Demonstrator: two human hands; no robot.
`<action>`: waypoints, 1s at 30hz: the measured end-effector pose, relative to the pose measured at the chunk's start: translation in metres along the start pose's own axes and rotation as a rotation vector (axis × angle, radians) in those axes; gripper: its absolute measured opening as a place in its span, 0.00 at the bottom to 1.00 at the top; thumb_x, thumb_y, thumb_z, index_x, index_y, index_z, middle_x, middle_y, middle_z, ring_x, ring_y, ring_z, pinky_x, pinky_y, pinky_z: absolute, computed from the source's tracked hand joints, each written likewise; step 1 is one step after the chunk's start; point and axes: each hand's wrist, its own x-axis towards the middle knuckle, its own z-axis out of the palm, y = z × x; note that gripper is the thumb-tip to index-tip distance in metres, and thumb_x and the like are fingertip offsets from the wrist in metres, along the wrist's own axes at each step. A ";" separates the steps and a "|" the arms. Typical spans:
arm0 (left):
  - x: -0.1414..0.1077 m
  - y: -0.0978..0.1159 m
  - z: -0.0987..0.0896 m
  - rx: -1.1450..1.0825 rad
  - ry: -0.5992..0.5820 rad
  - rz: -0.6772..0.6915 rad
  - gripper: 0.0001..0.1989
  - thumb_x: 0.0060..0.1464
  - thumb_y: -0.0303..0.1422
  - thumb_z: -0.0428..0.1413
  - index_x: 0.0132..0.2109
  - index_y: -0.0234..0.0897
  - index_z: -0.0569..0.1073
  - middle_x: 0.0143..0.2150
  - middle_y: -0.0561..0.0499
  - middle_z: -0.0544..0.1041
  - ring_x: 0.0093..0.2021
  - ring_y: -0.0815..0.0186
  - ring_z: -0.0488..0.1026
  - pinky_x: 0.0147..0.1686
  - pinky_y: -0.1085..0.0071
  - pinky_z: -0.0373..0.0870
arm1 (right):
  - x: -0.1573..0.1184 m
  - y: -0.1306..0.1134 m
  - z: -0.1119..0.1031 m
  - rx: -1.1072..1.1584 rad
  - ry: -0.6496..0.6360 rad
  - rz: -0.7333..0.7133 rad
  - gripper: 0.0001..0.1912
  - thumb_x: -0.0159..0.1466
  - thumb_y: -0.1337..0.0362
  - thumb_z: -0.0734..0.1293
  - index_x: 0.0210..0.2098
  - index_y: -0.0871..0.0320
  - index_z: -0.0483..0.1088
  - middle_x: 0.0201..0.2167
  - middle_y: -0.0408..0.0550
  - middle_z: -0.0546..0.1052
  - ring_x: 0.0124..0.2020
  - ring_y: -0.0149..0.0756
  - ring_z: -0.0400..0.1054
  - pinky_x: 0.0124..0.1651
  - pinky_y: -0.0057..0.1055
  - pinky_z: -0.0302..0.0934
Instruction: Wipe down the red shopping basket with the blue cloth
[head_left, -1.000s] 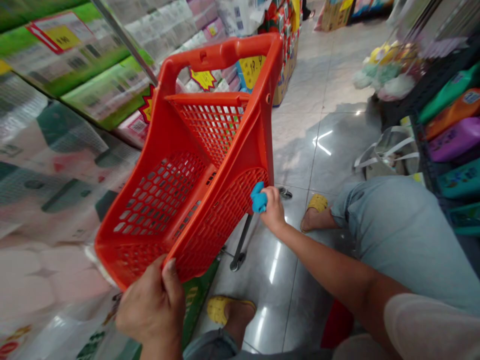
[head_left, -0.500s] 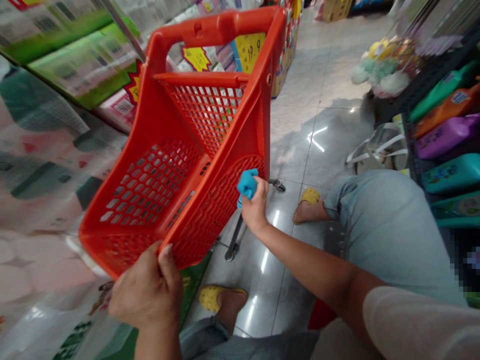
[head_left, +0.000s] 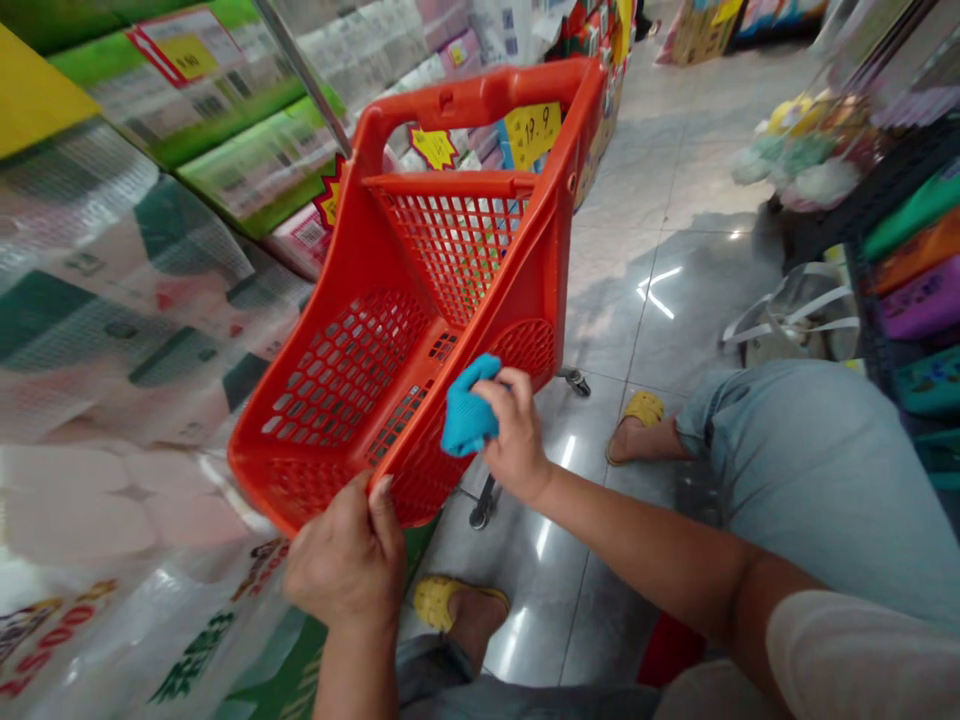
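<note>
A red plastic shopping cart (head_left: 420, 385) with perforated walls stands tilted in view in front of me; its basket holds nothing that I can see. My left hand (head_left: 352, 555) grips the rim at the cart's near corner, thumb on top. My right hand (head_left: 516, 435) pinches a bunched blue cloth (head_left: 470, 408) just outside the cart's right side wall. Whether the cloth touches the wall I cannot tell. Part of the cloth is hidden behind my fingers.
Wrapped tissue packs (head_left: 247, 160) are stacked along the left, with yellow price signs (head_left: 532, 133). On the right are a shelf of colourful bottles (head_left: 919, 300) and a pale bag (head_left: 799, 315) on the floor. My yellow clogs (head_left: 442, 600) rest on grey tiles (head_left: 645, 260).
The view has shifted, so the cart appears further right and lower. My right hand has moved the blue cloth nearer along the cart's side, and more of the cloth shows. My left hand still grips the rim.
</note>
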 end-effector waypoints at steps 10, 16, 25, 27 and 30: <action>0.000 0.016 -0.010 0.002 -0.025 0.003 0.24 0.67 0.45 0.43 0.43 0.38 0.80 0.30 0.44 0.78 0.31 0.58 0.73 0.30 0.67 0.54 | -0.009 -0.022 -0.003 0.029 0.022 0.055 0.24 0.60 0.71 0.63 0.56 0.51 0.65 0.52 0.53 0.62 0.54 0.45 0.62 0.59 0.46 0.64; -0.001 0.016 -0.014 -0.014 -0.021 0.008 0.22 0.67 0.44 0.44 0.41 0.38 0.79 0.29 0.45 0.77 0.30 0.60 0.72 0.31 0.69 0.54 | -0.023 -0.015 -0.010 0.011 -0.179 -0.287 0.17 0.64 0.69 0.66 0.50 0.44 0.69 0.49 0.47 0.67 0.51 0.40 0.63 0.55 0.40 0.66; 0.000 0.020 -0.015 -0.028 -0.020 0.002 0.23 0.67 0.45 0.44 0.40 0.38 0.79 0.28 0.45 0.77 0.30 0.60 0.71 0.30 0.68 0.53 | -0.051 -0.045 0.005 0.084 -0.254 -0.248 0.20 0.63 0.71 0.65 0.52 0.45 0.69 0.51 0.48 0.67 0.52 0.41 0.62 0.55 0.41 0.66; 0.000 0.019 -0.015 -0.022 -0.026 0.006 0.23 0.67 0.45 0.43 0.40 0.38 0.79 0.27 0.45 0.76 0.30 0.60 0.71 0.30 0.69 0.53 | -0.059 -0.035 0.004 0.066 -0.309 -0.344 0.18 0.64 0.70 0.65 0.50 0.42 0.71 0.49 0.45 0.69 0.51 0.39 0.63 0.54 0.39 0.66; 0.000 0.016 -0.015 -0.023 -0.050 0.010 0.23 0.67 0.45 0.44 0.39 0.38 0.78 0.27 0.46 0.75 0.29 0.61 0.70 0.30 0.69 0.53 | -0.045 0.009 -0.004 0.001 -0.203 -0.130 0.16 0.63 0.68 0.66 0.49 0.47 0.71 0.48 0.47 0.68 0.51 0.39 0.64 0.57 0.40 0.64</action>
